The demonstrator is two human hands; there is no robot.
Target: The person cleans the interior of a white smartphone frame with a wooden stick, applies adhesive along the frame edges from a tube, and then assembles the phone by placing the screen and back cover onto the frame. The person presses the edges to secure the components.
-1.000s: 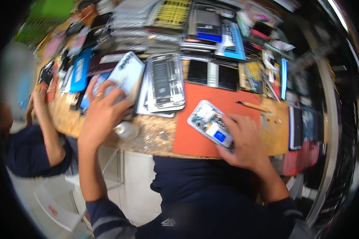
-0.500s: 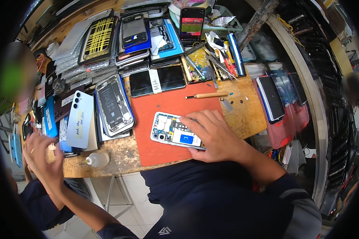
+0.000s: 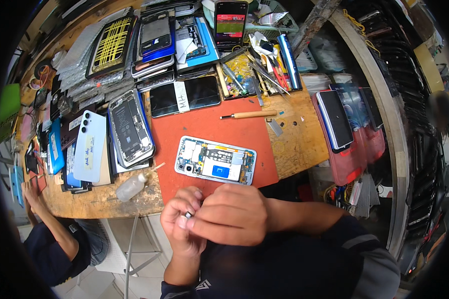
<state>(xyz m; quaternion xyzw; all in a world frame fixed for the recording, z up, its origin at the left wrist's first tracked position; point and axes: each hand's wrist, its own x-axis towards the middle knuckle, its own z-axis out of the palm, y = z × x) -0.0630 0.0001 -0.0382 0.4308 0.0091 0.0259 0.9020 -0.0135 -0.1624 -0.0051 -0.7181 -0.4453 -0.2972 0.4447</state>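
My left hand (image 3: 183,219) and my right hand (image 3: 232,215) meet just in front of the bench edge. Pinched between their fingertips is a small dark and silvery piece (image 3: 188,215), too small to name. Beyond them an opened smartphone (image 3: 217,160) lies on an orange-red mat (image 3: 184,125), its circuit board, battery and a blue square label exposed. Neither hand touches that phone. To the left, a translucent dropper bottle (image 3: 130,188) leans or lies by the front edge, its thin nozzle toward the mat.
A wood-handled tool (image 3: 249,114) lies across the mat's far right. Taped black phones (image 3: 204,93), an opened phone (image 3: 129,128) and a pale blue phone (image 3: 90,147) surround the mat. A tool tray (image 3: 239,74) stands behind. At far left is another person's arm (image 3: 50,214).
My right hand has left the opened phone and my left hand has come in from the left; they now meet over a small piece. The dropper bottle's nozzle has swung from left to right.
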